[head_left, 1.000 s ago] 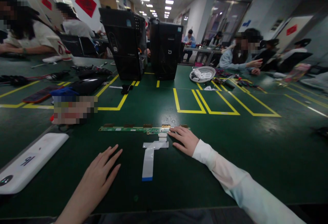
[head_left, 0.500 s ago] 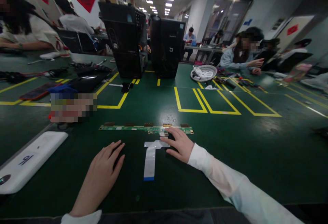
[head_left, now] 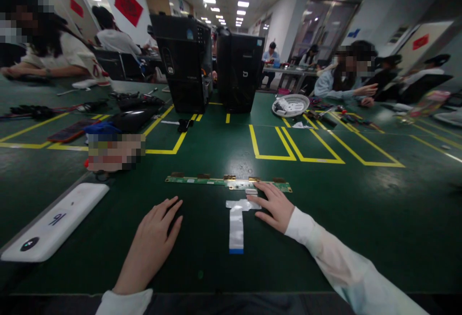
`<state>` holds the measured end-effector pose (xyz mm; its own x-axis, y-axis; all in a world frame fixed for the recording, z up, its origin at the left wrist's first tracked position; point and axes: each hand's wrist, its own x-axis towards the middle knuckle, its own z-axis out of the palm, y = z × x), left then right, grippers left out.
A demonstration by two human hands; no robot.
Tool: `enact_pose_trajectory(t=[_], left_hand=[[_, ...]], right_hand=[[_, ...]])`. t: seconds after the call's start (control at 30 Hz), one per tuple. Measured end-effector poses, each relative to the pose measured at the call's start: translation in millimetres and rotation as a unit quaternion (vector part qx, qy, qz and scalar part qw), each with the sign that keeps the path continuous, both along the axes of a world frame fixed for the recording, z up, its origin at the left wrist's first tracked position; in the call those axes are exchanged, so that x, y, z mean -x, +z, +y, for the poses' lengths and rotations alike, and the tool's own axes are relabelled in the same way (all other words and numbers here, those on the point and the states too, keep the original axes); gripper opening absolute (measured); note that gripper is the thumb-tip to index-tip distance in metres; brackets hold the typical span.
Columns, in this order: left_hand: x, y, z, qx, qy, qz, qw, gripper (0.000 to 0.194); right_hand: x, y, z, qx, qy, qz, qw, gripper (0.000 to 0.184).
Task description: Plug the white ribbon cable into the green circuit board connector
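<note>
A long, narrow green circuit board [head_left: 212, 182] lies flat on the table, with brownish tabs along its far edge. Just below its right part, a white T-shaped flat ribbon cable [head_left: 236, 226] with a blue end points toward me. My right hand [head_left: 276, 207] rests palm down with its fingers spread. One fingertip reaches the board near its right part, and another finger lies at the cable's upper right arm. To the left of the cable, my left hand [head_left: 155, 238] is on the table, fingers apart, touching neither the board nor the cable.
At left lies a long white device [head_left: 61, 221] with a round dark spot. Two black computer towers [head_left: 186, 67] stand ahead. Beyond the yellow tape outlines [head_left: 276, 157] sits a white basket [head_left: 290, 106]. A dark tool pile [head_left: 133, 118] is at left; co-workers sit around.
The circuit board and ribbon cable have shifted right across the table together with my right hand. My left hand has stayed in place on the table. The whole view has swung slightly.
</note>
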<state>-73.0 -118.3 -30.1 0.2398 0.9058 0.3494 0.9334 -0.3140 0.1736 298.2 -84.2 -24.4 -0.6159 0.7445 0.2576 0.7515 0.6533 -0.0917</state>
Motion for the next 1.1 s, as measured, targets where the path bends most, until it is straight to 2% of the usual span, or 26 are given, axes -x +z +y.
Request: enact_pose_trajectory(t=[0.23, 0.4, 0.5, 0.57, 0.7, 0.8, 0.97, 1.1], left_hand=[[1, -0.9, -1, 0.001, -0.003, -0.002, 1.000, 0.051], [0, 0.7, 0, 0.005, -0.005, -0.002, 1.000, 0.052], [-1, 2.0, 0, 0.000, -0.005, -0.008, 1.000, 0.052], [0, 1.9, -1, 0.003, -0.005, -0.010, 1.000, 0.052], [2, 0.4, -1, 0.014, -0.003, -0.006, 1.000, 0.051], [2, 0.4, 0, 0.017, 0.000, -0.007, 1.000, 0.051], [0, 2.3, 0, 0.016, 0.002, -0.005, 1.000, 0.051], [-1, 1.7, -1, 0.011, -0.001, -0.010, 1.000, 0.050]], right_hand=[[-106, -15.0, -32, -0.045, -0.063, 0.024, 0.997, 0.041], [-180, -27.3, -70, -0.046, -0.160, 0.040, 0.985, 0.043], [-215, -32.4, -92, -0.050, -0.217, 0.041, 0.974, 0.048], [-233, -34.5, -104, -0.027, -0.258, 0.030, 0.965, 0.051], [-255, -39.2, -117, 0.033, -0.348, -0.003, 0.937, 0.056], [-262, -45.2, -119, 0.026, -0.384, -0.015, 0.923, 0.059], [-262, -52.1, -118, 0.013, -0.421, -0.053, 0.905, 0.065], [-251, -47.3, -116, 0.030, -0.484, -0.101, 0.869, 0.070]])
